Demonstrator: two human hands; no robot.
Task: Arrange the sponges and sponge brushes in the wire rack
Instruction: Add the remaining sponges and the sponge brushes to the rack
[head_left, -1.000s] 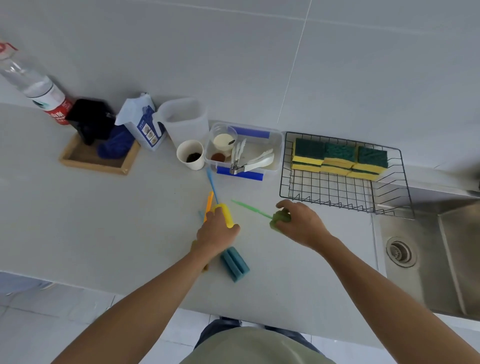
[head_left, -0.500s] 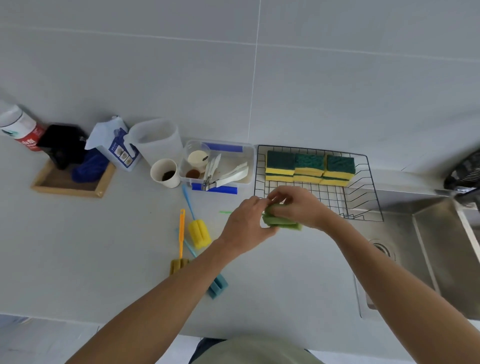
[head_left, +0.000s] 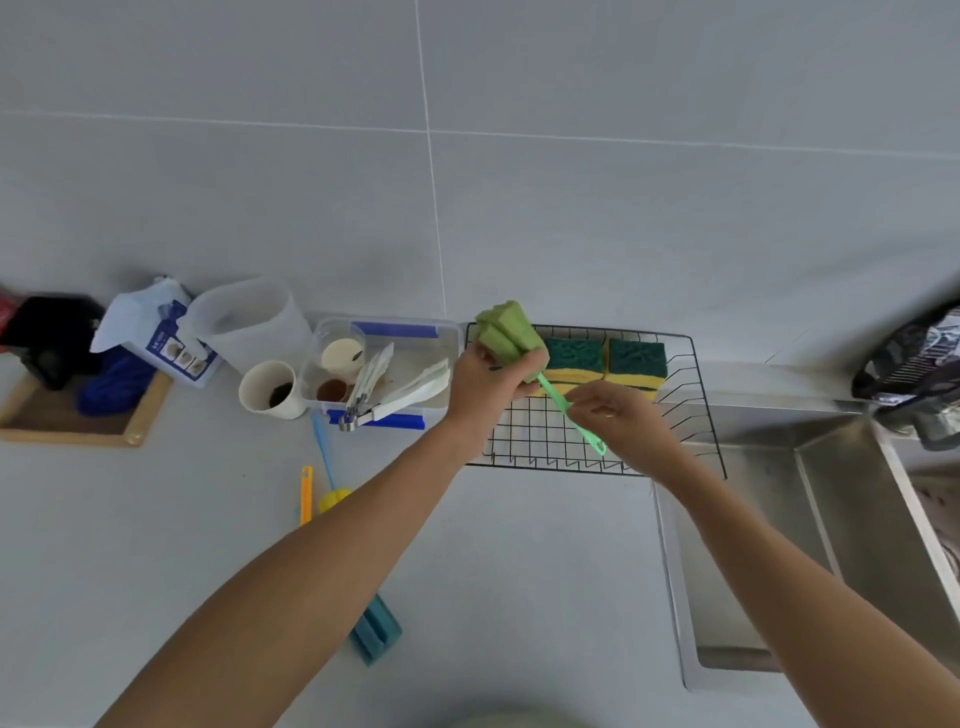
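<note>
The pale grey tabletop runs to a wall of large grey tiles, with a stainless steel sink let in at the right. Against the wall stands the black wire rack, its near part bare grid. Along its back edge lie green-and-yellow scouring sponges, two plainly seen and at least one more partly hidden behind the hands, so the sponge part of the job looks largely done.

Over the rack's left end both hands carry the green sponge brush: the left hand is closed around the base of its foam head, which points up and back toward the wall, and the right hand pinches the thin light-green handle near its looped end. The brush is above the grid, not yet laid down.

Left to do, as far as I can judge: three brushes lie on the tabletop well apart from the rack. These are a yellow sponge brush with a blue handle, an orange-handled brush just beside it whose head is hidden by the left forearm, and a teal sponge brush nearer the person. That puts the task somewhere around halfway.

Left of the rack sit a clear plastic tub of utensils, a white paper cup, a translucent jug and a wooden tray.
</note>
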